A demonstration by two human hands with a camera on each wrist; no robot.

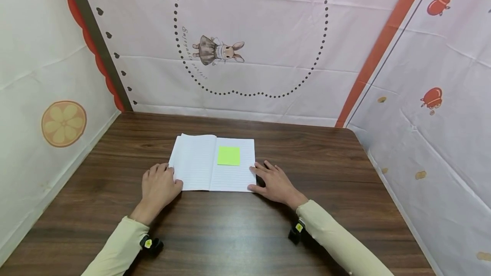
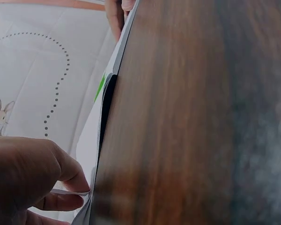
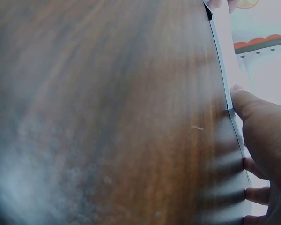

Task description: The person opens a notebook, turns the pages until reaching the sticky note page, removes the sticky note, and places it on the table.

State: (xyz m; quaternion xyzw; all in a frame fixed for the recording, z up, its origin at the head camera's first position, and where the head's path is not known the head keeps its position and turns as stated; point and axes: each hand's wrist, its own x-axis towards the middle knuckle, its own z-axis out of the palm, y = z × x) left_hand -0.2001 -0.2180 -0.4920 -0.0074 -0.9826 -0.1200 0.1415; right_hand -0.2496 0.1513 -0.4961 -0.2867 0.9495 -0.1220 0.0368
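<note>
An open notebook (image 1: 195, 161) with lined white pages lies on the brown table, a yellow-green sticky note (image 1: 229, 156) on its right page. At the left edge is my left hand (image 1: 159, 184); in the left wrist view, its thumb and a finger (image 2: 63, 202) pinch the pages there. My right hand (image 1: 277, 184) rests at the opposite edge with fingers spread. The right wrist view shows the right thumb (image 3: 246, 103) on the page and the other fingertips along the edge. Part of the left page's outer side is hidden by the left hand.
The wooden table (image 1: 230, 233) reaches to a printed white cloth (image 1: 261, 33) at the back, and similar cloth walls stand on both sides. A black wrist device (image 1: 151, 245) is strapped on the left sleeve, another wrist device (image 1: 296, 231) on the right.
</note>
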